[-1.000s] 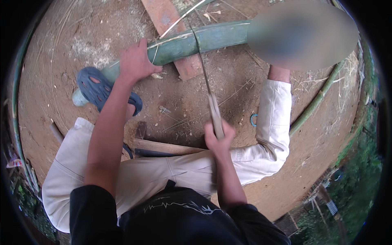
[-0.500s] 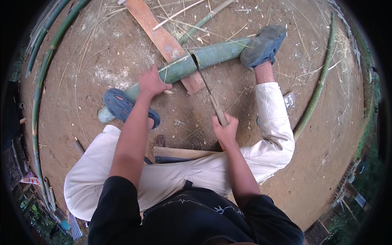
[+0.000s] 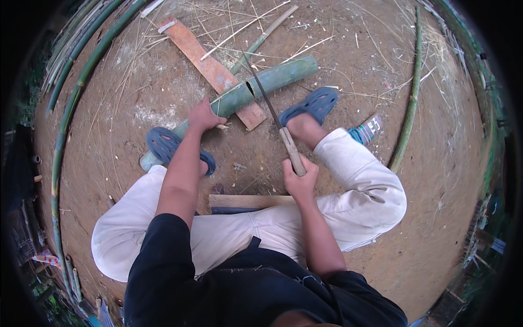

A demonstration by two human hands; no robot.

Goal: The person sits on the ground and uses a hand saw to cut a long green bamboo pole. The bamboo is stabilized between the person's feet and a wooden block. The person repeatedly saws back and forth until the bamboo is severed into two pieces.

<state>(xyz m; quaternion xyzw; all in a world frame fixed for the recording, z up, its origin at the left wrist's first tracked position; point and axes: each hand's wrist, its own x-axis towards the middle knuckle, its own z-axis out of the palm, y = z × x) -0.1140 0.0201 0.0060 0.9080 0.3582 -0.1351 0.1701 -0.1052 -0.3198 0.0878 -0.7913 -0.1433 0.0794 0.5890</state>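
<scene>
A thick green bamboo pole [image 3: 289, 75] lies slanting on the ground, with a dark cut gaping across its middle. My left hand [image 3: 202, 115] is pressed on the pole left of the cut, thumb spread out. Closed around a wooden handle, my right hand [image 3: 301, 177] holds a handsaw [image 3: 268, 101]. Its thin dark blade, seen almost edge-on, crosses above the pole just right of the cut. My left clog [image 3: 163, 144] rests over the pole's near end. On the dirt beside the pole stands my right foot in a blue clog [image 3: 318, 103].
A flat reddish plank [image 3: 196, 52] runs beneath the pole. Thin bamboo strips [image 3: 245, 30] and a narrow green stick [image 3: 267, 38] lie beyond it. Long bamboo poles curve along the left [image 3: 71, 106] and right [image 3: 412, 103]. A wooden board [image 3: 250, 201] lies by my legs; a printed packet [image 3: 372, 126] lies right.
The handsaw has come out of the cut and shifted above the pole, right of it. My right foot has left the pole's far end for the ground. My left hand stays on the pole.
</scene>
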